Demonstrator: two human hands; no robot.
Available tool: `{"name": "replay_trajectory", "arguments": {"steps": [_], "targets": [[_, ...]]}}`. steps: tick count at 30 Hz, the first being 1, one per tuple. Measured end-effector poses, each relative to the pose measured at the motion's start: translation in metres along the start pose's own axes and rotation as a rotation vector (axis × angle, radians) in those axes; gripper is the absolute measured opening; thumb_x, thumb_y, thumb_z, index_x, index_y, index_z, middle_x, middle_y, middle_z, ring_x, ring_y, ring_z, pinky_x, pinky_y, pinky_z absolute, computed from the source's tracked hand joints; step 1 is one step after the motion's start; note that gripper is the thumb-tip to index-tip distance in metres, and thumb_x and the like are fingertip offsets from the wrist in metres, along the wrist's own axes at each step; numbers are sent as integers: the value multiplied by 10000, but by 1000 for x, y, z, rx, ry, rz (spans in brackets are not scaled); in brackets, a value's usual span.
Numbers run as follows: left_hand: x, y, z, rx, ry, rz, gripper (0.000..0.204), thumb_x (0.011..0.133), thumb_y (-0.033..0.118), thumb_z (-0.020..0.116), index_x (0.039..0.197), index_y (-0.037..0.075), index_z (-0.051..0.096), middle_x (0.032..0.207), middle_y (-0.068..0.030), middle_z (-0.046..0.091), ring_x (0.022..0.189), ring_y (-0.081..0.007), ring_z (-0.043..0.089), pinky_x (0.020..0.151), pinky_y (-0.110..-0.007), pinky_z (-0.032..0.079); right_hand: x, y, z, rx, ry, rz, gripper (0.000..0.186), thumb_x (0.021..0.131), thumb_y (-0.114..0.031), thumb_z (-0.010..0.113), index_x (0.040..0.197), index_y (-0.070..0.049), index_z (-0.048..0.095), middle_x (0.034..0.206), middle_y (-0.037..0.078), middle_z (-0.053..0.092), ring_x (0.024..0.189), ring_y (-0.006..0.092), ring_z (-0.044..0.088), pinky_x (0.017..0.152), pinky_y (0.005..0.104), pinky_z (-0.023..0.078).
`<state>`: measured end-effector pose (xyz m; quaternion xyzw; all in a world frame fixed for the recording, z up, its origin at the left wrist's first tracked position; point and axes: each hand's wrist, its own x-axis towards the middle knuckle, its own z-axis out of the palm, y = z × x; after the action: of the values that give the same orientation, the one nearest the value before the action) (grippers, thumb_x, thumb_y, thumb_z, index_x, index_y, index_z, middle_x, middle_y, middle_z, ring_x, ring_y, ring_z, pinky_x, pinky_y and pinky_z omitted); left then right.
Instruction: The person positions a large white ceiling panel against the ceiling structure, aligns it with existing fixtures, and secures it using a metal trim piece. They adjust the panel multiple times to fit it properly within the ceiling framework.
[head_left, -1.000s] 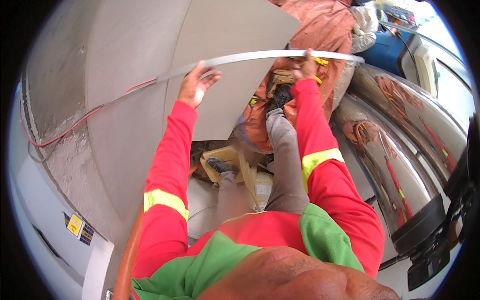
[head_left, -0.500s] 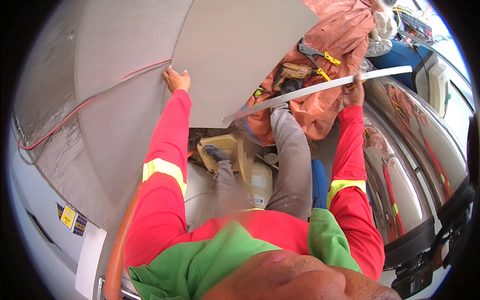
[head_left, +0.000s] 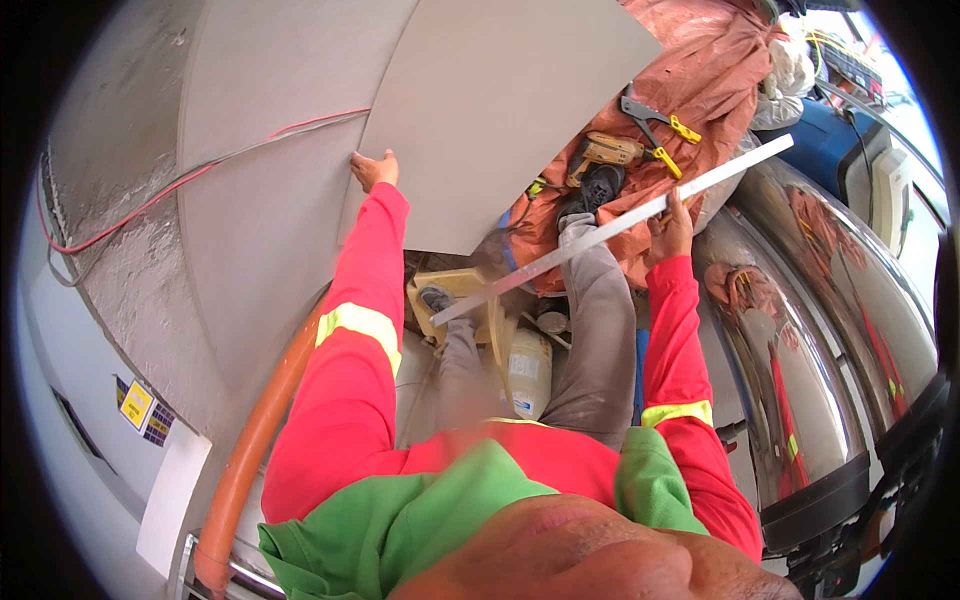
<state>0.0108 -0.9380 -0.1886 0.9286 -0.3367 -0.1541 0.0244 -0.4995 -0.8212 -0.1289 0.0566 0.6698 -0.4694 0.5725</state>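
Observation:
My left hand (head_left: 378,170) rests open against the boundary between two large pale grey boards (head_left: 480,100), near the red and grey cables (head_left: 210,161). My right hand (head_left: 671,226) is closed around a long white or pale metal strip (head_left: 565,250), which slants from lower middle to upper right over my leg and a crumpled orange tarp (head_left: 710,90). On that tarp, above my shoe (head_left: 600,190), lie a tan power drill (head_left: 610,149) and a grey and yellow hand tool (head_left: 650,118).
Polished steel cylinders (head_left: 840,270) line the right, near a blue container (head_left: 830,145). A yellow plastic piece (head_left: 455,283) and a pale jug (head_left: 530,370) are by my feet. An orange pipe (head_left: 258,445) runs at lower left, beside a rough grey wall (head_left: 120,180).
My left hand has left the strip and moved up-left onto the board. My right hand has moved right and down with the strip, whose left end has swung down toward my feet.

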Motion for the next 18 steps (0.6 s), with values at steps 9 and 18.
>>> {"name": "replay_trajectory", "arguments": {"steps": [9, 18], "targets": [[-29, 59, -19, -139, -9, 892, 712, 832, 165, 726, 1436, 21, 379, 1453, -210, 391, 1374, -378, 355, 1101, -475, 349, -34, 22, 3, 120, -24, 68, 176, 974, -311, 616, 966, -140, 577, 734, -38, 546, 547, 68, 499, 397, 205, 309], [-31, 178, -17, 59, 119, 705, 864, 863, 297, 696, 1525, 28, 210, 1564, -153, 273, 1445, -316, 275, 1159, -546, 238, -47, 23, 11, 89, -166, 64, 170, 984, -304, 594, 932, -148, 553, 725, -55, 529, 579, 51, 520, 421, 209, 331]]}}
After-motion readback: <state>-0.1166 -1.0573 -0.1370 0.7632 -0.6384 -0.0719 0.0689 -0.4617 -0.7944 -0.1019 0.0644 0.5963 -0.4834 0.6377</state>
